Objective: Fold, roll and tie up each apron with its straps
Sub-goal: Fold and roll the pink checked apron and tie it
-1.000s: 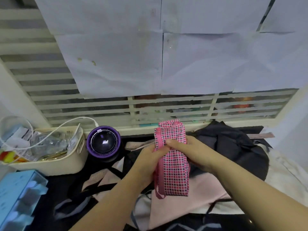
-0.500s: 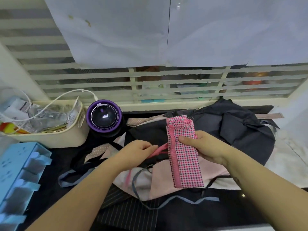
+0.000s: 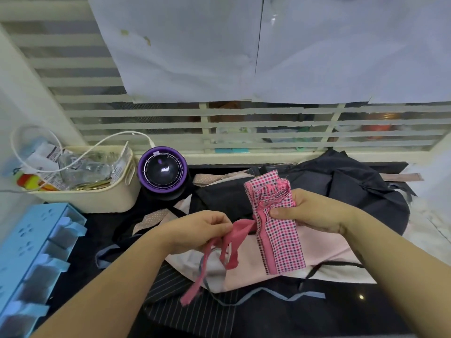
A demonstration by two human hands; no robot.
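At far left a cream basket [image 3: 97, 202] holds crumpled clear wrappers [image 3: 83, 167], printed packets [image 3: 50, 153] and a red-and-yellow item [image 3: 29, 181], with a white cable [image 3: 97, 146] looping over its rim. The print on the packets is too small to read. At near left a blue organiser [image 3: 36, 252] shows open compartments; their contents cannot be made out. The right hand [image 3: 314, 213] grips the rolled pink checked apron [image 3: 280, 237] at centre, above a pile of aprons [image 3: 324, 247]. The left hand [image 3: 197, 230] pinches its pink strap [image 3: 240, 230], which runs left from the roll and dangles.
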